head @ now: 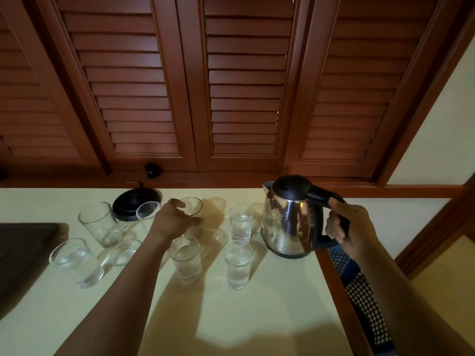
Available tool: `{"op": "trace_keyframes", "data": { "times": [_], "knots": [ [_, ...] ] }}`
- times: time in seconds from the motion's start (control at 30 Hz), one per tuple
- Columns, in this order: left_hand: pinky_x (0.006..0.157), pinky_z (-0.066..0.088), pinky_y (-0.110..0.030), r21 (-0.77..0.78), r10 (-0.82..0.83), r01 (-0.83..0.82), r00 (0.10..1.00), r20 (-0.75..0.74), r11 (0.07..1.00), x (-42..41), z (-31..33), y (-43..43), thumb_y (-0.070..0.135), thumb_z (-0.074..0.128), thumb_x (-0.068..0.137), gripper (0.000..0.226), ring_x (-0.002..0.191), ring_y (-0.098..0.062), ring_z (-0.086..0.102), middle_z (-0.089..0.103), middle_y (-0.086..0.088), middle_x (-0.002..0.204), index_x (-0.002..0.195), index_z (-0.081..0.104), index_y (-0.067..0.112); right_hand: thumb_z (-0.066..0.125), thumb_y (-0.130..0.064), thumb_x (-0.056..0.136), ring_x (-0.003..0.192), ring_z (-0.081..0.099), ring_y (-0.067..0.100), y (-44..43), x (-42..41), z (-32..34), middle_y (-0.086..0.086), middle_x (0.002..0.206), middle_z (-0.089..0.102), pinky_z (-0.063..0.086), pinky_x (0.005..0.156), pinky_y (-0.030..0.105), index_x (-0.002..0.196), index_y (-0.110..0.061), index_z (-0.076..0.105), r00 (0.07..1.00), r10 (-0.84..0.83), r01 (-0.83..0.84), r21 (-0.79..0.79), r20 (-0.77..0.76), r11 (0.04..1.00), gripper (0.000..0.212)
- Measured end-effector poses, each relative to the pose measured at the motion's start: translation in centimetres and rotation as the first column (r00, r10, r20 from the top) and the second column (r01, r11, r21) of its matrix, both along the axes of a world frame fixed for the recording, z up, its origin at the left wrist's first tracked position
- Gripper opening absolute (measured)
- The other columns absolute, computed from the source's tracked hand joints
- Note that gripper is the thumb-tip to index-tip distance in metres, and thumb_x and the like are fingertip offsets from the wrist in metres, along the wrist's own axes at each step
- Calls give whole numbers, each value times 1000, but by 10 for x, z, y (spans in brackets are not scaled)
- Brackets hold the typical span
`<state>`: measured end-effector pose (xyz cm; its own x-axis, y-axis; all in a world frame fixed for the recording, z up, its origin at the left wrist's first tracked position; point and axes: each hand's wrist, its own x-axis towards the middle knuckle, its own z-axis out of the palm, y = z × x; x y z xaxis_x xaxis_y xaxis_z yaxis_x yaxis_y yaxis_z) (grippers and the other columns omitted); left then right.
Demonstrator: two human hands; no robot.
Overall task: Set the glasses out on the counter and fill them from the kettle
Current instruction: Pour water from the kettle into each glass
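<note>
Several clear glasses stand on the pale counter. My left hand is wrapped around one glass in the back row. Three glasses to its right and front hold water: one at the back, one in front of it and one front centre. Empty glasses stand to the left, and another is beside my hand. My right hand grips the black handle of the steel kettle, which stands upright at the counter's right end.
The kettle's black base sits at the back of the counter with a cord and wall plug behind it. Wooden louvred shutters rise behind. A dark tray lies at the left edge. The counter's right edge drops off by the kettle.
</note>
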<state>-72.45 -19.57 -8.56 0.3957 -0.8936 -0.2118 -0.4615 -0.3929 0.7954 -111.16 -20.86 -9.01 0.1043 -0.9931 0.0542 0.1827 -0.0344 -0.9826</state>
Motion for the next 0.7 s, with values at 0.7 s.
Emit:
{"op": "trace_keyframes", "data": {
  "times": [0.7],
  "knots": [
    [79, 62, -21, -555, -43, -119, 962, -270, 824, -38, 8, -1, 26, 99, 67, 62, 96, -4, 75, 80, 9, 104, 123, 71, 25, 77, -54, 72, 31, 40, 14, -19, 52, 210, -1, 38, 44, 44, 44, 22, 56, -11, 50, 817, 273, -363, -85, -508, 928, 54]
  ]
}}
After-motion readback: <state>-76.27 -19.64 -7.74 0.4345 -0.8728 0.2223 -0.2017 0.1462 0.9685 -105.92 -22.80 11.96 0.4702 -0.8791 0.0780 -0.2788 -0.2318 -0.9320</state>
